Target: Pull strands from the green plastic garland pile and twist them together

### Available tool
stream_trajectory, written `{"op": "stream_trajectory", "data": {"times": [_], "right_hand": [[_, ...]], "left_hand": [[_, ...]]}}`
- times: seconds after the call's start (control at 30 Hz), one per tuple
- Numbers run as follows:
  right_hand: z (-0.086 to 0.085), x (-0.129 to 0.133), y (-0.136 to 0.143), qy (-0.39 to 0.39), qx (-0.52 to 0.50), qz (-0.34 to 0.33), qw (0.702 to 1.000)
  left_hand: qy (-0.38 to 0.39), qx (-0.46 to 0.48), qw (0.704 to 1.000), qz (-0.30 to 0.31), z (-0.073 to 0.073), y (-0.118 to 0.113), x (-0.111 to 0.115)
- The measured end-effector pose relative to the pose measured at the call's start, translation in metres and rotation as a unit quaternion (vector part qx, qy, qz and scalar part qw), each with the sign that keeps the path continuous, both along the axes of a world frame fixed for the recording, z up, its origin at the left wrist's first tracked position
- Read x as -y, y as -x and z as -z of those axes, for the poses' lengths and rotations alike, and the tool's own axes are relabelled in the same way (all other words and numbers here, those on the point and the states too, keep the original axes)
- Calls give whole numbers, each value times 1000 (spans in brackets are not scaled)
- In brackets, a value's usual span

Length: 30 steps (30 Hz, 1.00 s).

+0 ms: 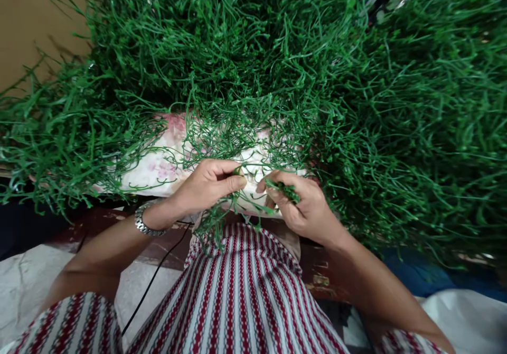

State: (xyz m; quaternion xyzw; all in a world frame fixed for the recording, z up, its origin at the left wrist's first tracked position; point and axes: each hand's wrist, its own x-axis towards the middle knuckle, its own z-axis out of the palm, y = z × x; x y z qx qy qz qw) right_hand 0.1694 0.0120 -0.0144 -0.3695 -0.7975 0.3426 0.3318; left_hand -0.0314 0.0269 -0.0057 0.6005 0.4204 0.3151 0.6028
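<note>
Thin green stems [237,42] lie heaped over a pale floral cloth [152,171]. Near the cloth's front edge, my left hand [209,185] pinches a few stems between thumb and index finger, and a loose tangle [214,222] hangs just below it. My right hand [303,203] is a short distance to the right, its fingers curled round a small green bunch [289,190]. Between the two hands, scattered single stems show against the cloth.
More of the green heap spreads far left and right [435,105]. A brown surface [35,26] is at the upper left. Below the cloth are a dark red wooden edge [103,224] and a black cable [158,269]. White fabric [467,317] lies at the lower right.
</note>
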Motion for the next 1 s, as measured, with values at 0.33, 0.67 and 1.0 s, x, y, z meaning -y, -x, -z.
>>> {"op": "stream_trajectory", "data": {"times": [0.33,0.67,1.0], "right_hand": [[16,9,31,253,-142,2,957],[23,14,33,172,-157,23,972],[18,21,36,48,-247,14,968]], "left_hand": [[-175,-36,981,-70,2,-12,9],[68,214,968,-109,7,-18,16],[54,348,913,-204,-10,-27,17]]}}
